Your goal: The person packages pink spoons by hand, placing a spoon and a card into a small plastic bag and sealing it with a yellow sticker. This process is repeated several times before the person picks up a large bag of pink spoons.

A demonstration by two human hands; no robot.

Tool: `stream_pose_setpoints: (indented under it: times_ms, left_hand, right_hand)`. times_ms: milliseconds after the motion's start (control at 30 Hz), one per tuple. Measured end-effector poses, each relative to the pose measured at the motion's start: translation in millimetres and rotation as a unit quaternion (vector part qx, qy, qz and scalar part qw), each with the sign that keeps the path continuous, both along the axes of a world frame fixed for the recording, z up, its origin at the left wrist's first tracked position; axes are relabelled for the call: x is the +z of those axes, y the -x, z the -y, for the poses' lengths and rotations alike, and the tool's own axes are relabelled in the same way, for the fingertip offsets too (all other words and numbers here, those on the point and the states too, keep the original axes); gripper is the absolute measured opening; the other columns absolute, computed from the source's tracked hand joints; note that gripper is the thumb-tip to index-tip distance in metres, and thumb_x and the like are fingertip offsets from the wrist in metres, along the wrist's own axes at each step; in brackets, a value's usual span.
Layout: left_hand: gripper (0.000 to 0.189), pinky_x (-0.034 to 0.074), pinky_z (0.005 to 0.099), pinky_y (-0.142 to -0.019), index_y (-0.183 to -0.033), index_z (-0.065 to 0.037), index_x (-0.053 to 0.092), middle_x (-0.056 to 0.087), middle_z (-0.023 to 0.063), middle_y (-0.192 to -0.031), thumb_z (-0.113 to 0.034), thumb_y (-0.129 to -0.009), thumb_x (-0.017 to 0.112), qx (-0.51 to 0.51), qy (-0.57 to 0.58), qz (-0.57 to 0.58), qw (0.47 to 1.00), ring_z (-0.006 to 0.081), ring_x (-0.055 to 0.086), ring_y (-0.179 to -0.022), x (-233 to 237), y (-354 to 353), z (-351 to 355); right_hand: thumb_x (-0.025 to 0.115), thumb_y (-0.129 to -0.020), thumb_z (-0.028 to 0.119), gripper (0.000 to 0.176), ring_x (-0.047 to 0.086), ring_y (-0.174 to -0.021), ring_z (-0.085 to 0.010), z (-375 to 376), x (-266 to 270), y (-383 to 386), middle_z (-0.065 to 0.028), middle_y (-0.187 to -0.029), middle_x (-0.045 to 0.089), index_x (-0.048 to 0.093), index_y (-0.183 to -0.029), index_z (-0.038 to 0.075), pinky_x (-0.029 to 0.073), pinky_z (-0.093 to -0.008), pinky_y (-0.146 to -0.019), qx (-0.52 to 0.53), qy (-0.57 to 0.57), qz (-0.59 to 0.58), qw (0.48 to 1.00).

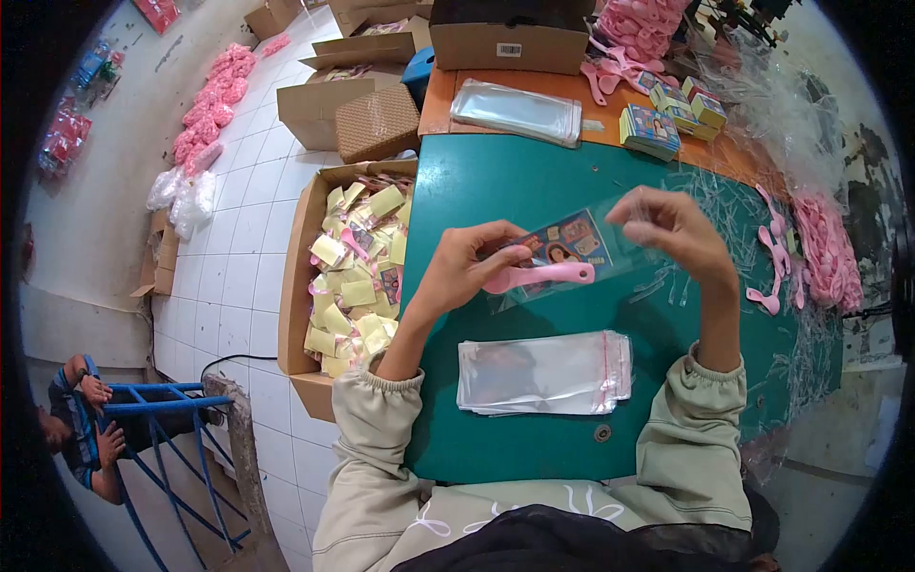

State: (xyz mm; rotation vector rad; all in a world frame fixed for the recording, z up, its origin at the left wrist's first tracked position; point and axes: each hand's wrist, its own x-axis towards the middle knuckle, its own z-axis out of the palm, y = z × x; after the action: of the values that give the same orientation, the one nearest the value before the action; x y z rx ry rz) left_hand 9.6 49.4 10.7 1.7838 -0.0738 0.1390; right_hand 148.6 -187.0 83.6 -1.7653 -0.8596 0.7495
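Observation:
My left hand (467,267) grips a clear plastic bag (572,257) that holds a printed picture card (564,238) and a pink handled item (538,276). My right hand (672,229) pinches the bag's open right end, fingers closed on the film. Both hands hover over a green table (515,181). A stack of empty clear bags with a red strip (543,374) lies on the table just below the hands.
An open cardboard box (297,276) of packed yellow items stands left of the table. Pink handled pieces (824,248) and peeled film strips lie at the right. Another bag stack (515,112) and small printed boxes (653,129) sit farther back. A person sits at lower left (81,419).

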Motion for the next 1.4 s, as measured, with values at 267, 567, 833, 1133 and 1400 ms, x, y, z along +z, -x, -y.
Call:
stream_pose_setpoints:
  times_ms: [267,567,833,1133,1400]
  left_hand:
    - [0.027,0.047,0.0203,-0.065,-0.108,0.0,0.057,0.065,0.005,-0.08,-0.014,-0.086,0.061,-0.041,0.018,-0.05,0.998,0.0054,0.058,-0.077,3,1,12]
    - [0.035,0.053,0.0245,-0.066,-0.118,-0.002,0.05,0.066,0.0076,-0.088,-0.015,-0.087,0.06,-0.018,0.188,-0.048,0.981,0.0106,0.061,-0.078,-13,-2,4]
    - [0.038,0.054,0.0257,-0.068,-0.121,-0.001,0.048,0.064,0.0108,-0.094,-0.013,-0.087,0.06,-0.033,0.13,-0.065,0.989,0.0136,0.063,-0.08,-11,-2,5]
    - [0.058,0.053,0.0338,-0.078,-0.141,-0.007,0.002,0.058,0.0226,-0.107,-0.023,-0.098,0.037,-0.025,0.322,-0.202,0.924,0.0261,0.06,-0.099,-18,-4,22]
    - [0.055,0.054,0.0345,-0.077,-0.142,-0.013,0.005,0.06,0.0194,-0.101,-0.014,-0.097,0.037,-0.06,0.265,-0.226,0.935,0.0249,0.063,-0.093,-28,6,23]
  right_hand:
    - [0.072,-0.073,0.018,0.02,0.051,-0.059,-0.0119,-13,-16,13,-0.0037,-0.062,0.057,0.064,-0.081,0.001,0.041,-0.0268,-0.055,0.075,0.083,0.127,0.986]
    - [0.074,-0.072,0.017,0.022,0.046,-0.058,-0.007,-11,-22,2,0.0008,-0.062,0.055,0.058,-0.066,0.002,0.035,-0.0236,-0.051,-0.045,-0.002,-0.027,0.999]
    - [0.072,-0.073,0.015,0.016,0.049,-0.063,-0.0055,-10,-29,-1,0.0015,-0.065,0.056,0.062,-0.073,0.002,0.037,-0.0218,-0.053,-0.058,-0.014,0.012,0.998]
    - [0.069,-0.074,0.01,0.022,0.062,-0.077,-0.022,-28,-33,25,-0.0134,-0.089,0.062,0.061,-0.092,0.0,0.049,-0.0308,-0.068,0.033,-0.005,0.296,0.955]
    - [0.069,-0.07,0.006,0.02,0.058,-0.077,-0.0252,-40,-60,46,-0.0115,-0.087,0.055,0.058,-0.086,0.002,0.048,-0.0336,-0.069,0.083,0.039,0.291,0.952]
